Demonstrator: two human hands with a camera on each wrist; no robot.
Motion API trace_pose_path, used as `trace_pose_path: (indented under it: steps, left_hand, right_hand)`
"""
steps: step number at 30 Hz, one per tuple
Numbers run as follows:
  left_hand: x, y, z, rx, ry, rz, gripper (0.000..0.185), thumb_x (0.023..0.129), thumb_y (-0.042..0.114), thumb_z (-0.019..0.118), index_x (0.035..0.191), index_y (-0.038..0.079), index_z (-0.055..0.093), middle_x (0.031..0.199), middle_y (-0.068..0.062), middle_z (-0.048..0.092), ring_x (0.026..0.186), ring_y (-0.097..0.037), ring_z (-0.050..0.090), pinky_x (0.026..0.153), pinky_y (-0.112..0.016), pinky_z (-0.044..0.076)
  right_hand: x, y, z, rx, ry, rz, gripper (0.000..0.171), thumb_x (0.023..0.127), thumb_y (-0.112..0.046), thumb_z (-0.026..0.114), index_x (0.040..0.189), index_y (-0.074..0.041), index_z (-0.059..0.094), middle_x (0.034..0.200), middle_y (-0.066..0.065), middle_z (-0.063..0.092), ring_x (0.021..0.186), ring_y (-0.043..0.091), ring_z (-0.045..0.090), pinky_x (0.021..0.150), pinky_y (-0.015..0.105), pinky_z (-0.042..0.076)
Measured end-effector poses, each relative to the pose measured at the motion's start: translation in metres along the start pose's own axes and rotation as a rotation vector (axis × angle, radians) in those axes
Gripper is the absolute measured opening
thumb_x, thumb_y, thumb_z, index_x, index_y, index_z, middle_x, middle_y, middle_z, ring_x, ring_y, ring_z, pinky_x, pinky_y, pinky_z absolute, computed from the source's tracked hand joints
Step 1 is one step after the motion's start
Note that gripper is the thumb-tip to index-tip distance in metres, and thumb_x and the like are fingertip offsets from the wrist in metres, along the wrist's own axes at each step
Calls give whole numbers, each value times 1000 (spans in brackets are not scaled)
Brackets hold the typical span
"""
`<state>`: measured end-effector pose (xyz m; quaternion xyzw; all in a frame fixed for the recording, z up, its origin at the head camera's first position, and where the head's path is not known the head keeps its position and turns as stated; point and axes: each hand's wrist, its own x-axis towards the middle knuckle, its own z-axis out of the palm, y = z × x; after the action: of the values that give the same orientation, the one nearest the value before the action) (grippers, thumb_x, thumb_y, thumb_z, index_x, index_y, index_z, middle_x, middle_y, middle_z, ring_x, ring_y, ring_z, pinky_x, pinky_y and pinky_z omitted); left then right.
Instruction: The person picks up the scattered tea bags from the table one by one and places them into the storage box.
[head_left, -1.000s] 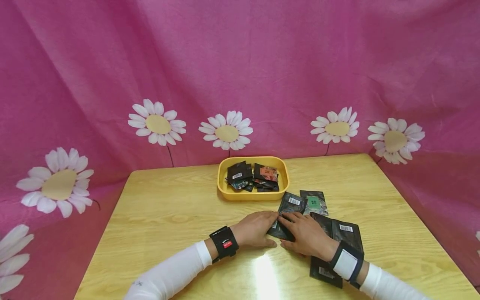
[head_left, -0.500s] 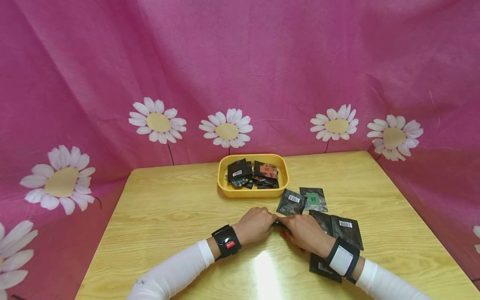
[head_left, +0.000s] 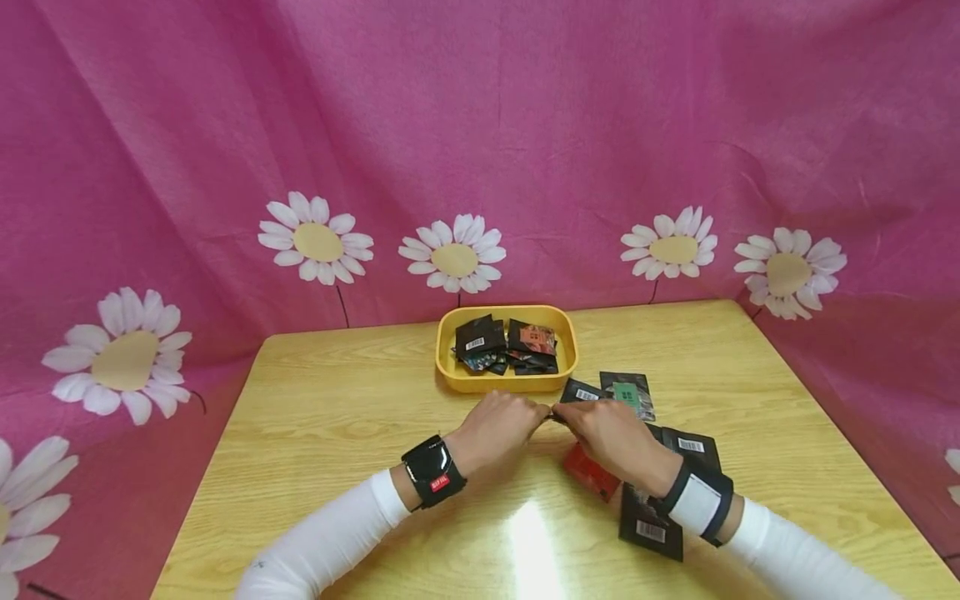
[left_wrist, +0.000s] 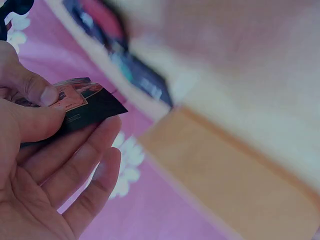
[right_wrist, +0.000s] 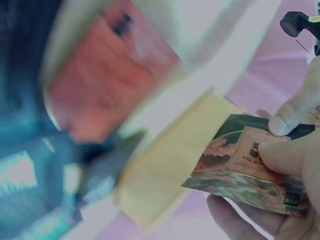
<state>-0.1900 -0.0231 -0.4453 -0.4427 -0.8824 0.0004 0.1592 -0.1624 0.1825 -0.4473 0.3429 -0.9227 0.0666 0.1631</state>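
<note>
a dark packet is pinched by the left hand and the right hand, raised above the tabletop. its printed face is shown only by the wrist views. a second ago it was pressed flat; a red packet is now uncovered. its long axis runs hand to hand.

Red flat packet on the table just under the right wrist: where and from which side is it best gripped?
Probably the red flat foil packet is best pinched at its near-left edge, which lies bare on the wooden table. Its right end is covered by the right hand and borders a black barcoded packet, so come from the left.
</note>
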Motion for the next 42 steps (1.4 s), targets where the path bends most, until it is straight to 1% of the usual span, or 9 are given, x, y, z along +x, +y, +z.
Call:
trace_pose_path:
  steps: [6,12,16,23,25,28,31,36,42]
  left_hand:
    - [22,-29,-23,115,108,-26,17,91,10,60,100,20,71,72,10,66,57,-6,60,46,-27,46]
    - [47,-60,-25,125,109,-86,21,95,10,57,111,17,69,82,5,70,57,-11,61,49,-30,49]
    - [61,-83,-9,70,111,-119,28,95,6,57,119,16,65,74,2,65,62,-13,64,55,-32,53]
    - [69,-106,35,49,88,-130,30,97,6,55,125,14,63,87,-3,71,76,-19,70,63,-33,55]
    - [69,-107,43,41,63,-152,31,97,7,55,126,14,63,91,-4,71,78,-21,71,64,-35,57]
    - [70,-107,53,28,1,-184,32,98,10,54,128,14,60,96,-3,72,82,-22,71,67,-37,58]
    - [71,-108,59,22,-83,-205,33,100,16,52,132,15,58,112,-2,71,101,-22,70,84,-39,57]
    - [72,-110,62,-21,-320,-268,49,105,36,41,151,21,42,153,3,46,145,-21,38,118,-50,29]
    - [70,-113,65,-75,-467,-331,72,95,59,47,157,31,23,163,4,26,153,-23,19,120,-59,16]
  right_hand:
    - [35,17,-19,-67,102,-36,40,78,2,75,116,-6,71,89,4,75,71,19,70,56,35,56]
    - [74,39,-19,-73,137,-18,36,84,2,69,119,-4,68,94,11,75,75,27,71,58,40,57]
    - [96,55,-2,-67,142,13,31,87,2,66,117,-6,68,94,12,74,73,29,70,58,43,57]
    - [111,73,44,-70,69,94,43,83,6,65,123,-9,65,88,14,72,72,32,69,58,47,56]
    - [112,75,54,-62,55,113,43,83,5,64,123,-10,65,87,13,71,70,33,69,56,47,55]
    - [112,77,65,-63,28,133,45,86,3,62,129,-10,63,109,12,72,74,33,70,60,47,56]
    - [111,79,74,-62,-24,134,49,89,0,60,137,-7,57,132,15,63,82,34,71,67,47,58]
    - [111,80,80,-23,-90,134,51,91,-3,56,142,-2,49,140,25,54,103,39,68,82,48,57]
    - [112,83,79,-8,-214,137,58,93,-17,61,146,-1,44,148,27,44,130,42,52,106,50,44]
